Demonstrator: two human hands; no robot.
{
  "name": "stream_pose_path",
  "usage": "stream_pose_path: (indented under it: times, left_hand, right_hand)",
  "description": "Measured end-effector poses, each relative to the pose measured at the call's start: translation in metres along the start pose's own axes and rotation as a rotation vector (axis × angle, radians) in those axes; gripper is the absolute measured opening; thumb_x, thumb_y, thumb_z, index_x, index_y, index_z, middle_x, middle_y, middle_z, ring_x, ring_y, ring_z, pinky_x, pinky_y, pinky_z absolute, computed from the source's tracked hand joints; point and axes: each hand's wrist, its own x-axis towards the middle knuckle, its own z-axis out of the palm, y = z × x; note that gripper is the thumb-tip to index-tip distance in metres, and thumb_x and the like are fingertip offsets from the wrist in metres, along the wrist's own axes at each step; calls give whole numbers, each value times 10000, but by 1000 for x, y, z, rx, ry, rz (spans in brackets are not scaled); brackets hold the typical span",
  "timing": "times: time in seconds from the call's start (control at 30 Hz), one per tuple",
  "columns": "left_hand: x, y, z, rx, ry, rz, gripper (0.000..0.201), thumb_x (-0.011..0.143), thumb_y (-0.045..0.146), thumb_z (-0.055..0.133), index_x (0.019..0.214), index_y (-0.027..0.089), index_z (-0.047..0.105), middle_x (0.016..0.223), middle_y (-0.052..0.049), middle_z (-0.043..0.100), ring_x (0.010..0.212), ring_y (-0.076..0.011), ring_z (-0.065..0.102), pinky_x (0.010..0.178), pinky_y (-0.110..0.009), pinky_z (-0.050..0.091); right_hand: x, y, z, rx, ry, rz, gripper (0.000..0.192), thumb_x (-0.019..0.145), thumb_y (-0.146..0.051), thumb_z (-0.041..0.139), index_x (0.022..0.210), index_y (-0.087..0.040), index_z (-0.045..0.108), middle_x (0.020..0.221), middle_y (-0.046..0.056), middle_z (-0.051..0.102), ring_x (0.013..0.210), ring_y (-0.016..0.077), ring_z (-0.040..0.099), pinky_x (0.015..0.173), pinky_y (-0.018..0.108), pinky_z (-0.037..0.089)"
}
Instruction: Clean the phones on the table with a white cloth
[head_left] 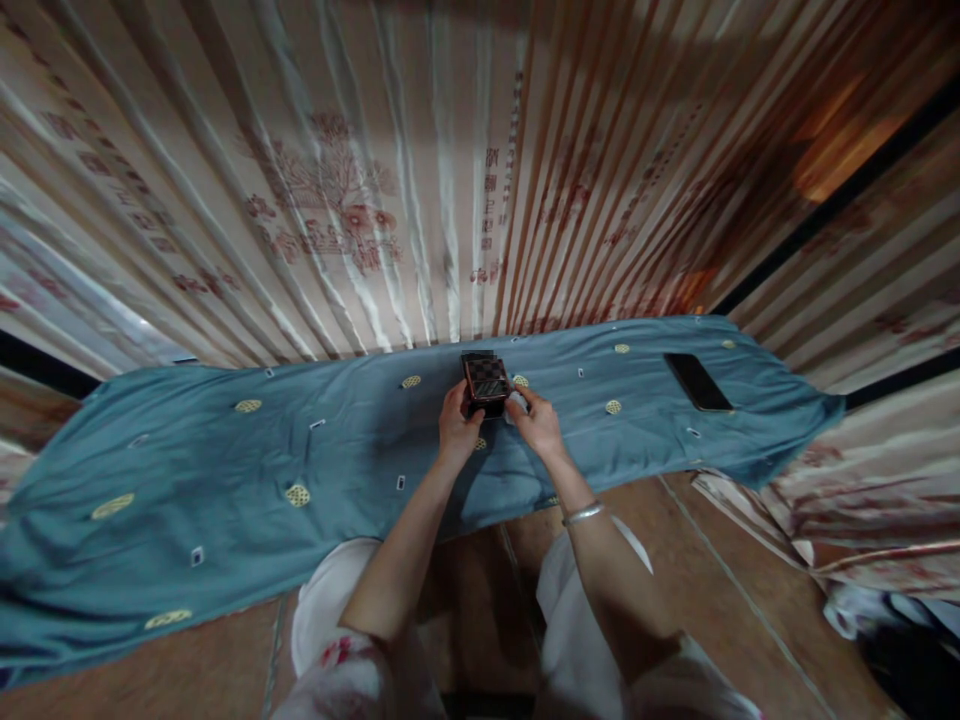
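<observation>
A small dark case [487,379] with a checkered upper part, a shiny panel and coppery edges is held over the blue cloth. My left hand [459,422] grips its left side, fingers curled along the edge and thumb near the bottom. My right hand [537,420] is closed at the lower right corner, with a crumpled white tissue [516,405] pinched in its fingers. Whether the right fingers also touch the case is hard to make out. A silvery bangle [583,513] circles my right wrist.
The blue cloth [247,450], patterned with yellow pineapples, covers a long narrow surface. A black phone [697,381] lies toward its right end. Pleated printed curtains [420,200] hang behind and at the sides. Below is a brown tiled floor [720,570], with a dark bundle [911,650] at the lower right.
</observation>
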Motion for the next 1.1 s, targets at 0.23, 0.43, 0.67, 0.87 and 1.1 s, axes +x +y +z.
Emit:
stream_pose_path:
  times: [0.23,0.43,0.67,0.87,1.1]
  left_hand:
    - [-9,10,-11,-36,26,-40,483,628,85,702,1089,214,631,1226,-94,554,1114,-247,569,978,-414,458]
    - [-23,21,-30,-57,52,-53,413,658,106,689,1053,221,651,1205,-84,571,1077,-224,587,945,-401,474]
    - [-37,20,-53,-87,86,-109,374,647,131,698,1014,198,669,1114,-87,626,1030,-222,606,934,-384,474]
    - [-40,20,-72,-2,78,-93,383,644,148,702,1021,211,672,1131,-72,634,1067,-211,590,1029,-406,398]
    - [-48,23,-94,64,32,-54,390,653,190,729,1039,230,688,1176,-79,620,1081,-209,583,1035,-390,385]
  right_hand:
    - [-18,3,-12,-93,-1,-11,384,823,-364,563,1168,-224,659,1064,80,723,1007,268,655,863,349,478]
    - [-37,-4,2,-31,-223,-133,167,786,-254,594,875,-271,734,828,25,739,815,232,680,750,312,490]
    - [-49,-15,40,341,-348,-149,360,790,-266,626,1148,-289,652,1159,21,687,1078,227,634,956,392,475]
    - [-41,-19,32,333,-320,-169,304,808,-244,588,1093,-270,692,1102,19,718,1011,208,663,931,366,489]
    - [-12,2,-28,-103,-9,-107,282,854,-268,536,1057,-211,723,992,83,751,915,249,690,828,341,496]
